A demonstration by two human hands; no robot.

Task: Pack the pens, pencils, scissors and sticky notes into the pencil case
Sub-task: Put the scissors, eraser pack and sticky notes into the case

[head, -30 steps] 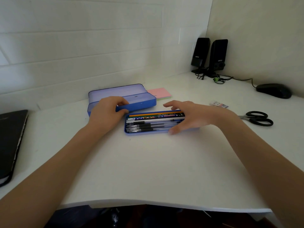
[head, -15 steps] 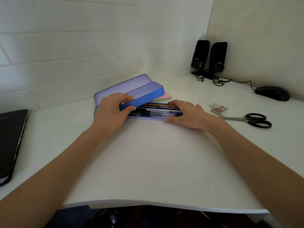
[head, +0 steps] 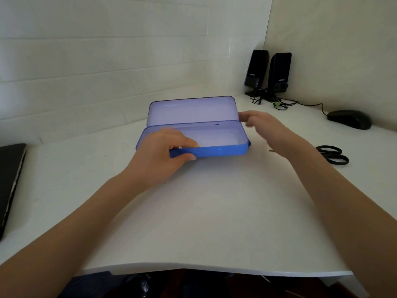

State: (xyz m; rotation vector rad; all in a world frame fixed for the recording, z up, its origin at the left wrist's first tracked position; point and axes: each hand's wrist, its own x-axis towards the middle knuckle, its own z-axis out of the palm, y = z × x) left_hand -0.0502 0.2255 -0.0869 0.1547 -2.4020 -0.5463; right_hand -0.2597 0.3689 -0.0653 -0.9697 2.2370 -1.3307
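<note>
Pencil case (head: 194, 134) open at frame centre on white counter (head: 204, 211), lid tilted up behind, upper compartment looks empty. Left hand (head: 160, 157) pinching case front wall at lower-left corner, fingers (head: 189, 144) inside rim, thumb outside. Right hand (head: 263, 125) just right of case, blurred, fingers loosely spread, holding nothing. Scissors (head: 332, 154) on counter at right edge, well apart from case. Step judged: steadying case, readying it for the remaining items. Next move likely calls for right hand reaching right to scissors. Versus half a second back: pen tray no longer visible, apparently tucked under the upper compartment; sticky notes and eraser hidden now; right hand lifted off.
</note>
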